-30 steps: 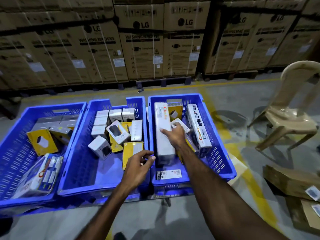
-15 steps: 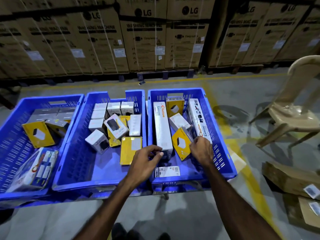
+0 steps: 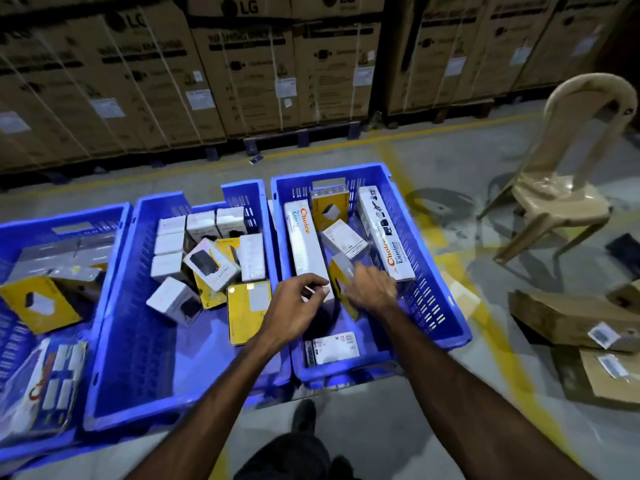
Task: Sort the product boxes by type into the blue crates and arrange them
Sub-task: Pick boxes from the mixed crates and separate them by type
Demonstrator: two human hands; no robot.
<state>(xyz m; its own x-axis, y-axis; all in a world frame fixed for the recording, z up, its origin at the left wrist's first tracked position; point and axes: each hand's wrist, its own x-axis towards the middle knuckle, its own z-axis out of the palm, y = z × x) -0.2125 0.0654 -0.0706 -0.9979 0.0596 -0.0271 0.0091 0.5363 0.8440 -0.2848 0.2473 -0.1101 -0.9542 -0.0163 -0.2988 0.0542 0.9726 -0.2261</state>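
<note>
Three blue crates stand side by side: the left crate point(image 3: 65, 216), the middle crate point(image 3: 162, 199) and the right crate point(image 3: 346, 169). My right hand point(image 3: 372, 289) is blurred and grips a yellow box point(image 3: 338, 271), tilted up inside the right crate. My left hand point(image 3: 294, 306) has its fingers curled on the near end of a long white Choice box point(image 3: 304, 244). A second long Choice box point(image 3: 384, 237) leans on the right wall. The middle crate holds several small white boxes point(image 3: 169, 244) and a flat yellow box point(image 3: 247, 306). A yellow box point(image 3: 38, 303) lies in the left crate.
A beige plastic chair point(image 3: 561, 202) stands to the right. Flattened cardboard pieces point(image 3: 571, 317) lie on the floor at the right. Stacked LG cartons point(image 3: 242, 64) wall off the back. My shoe point(image 3: 303, 417) is just below the crates.
My right hand left the long white box, drew back to the yellow box and tipped it upright. My left hand closed its fingers at the long box's near end.
</note>
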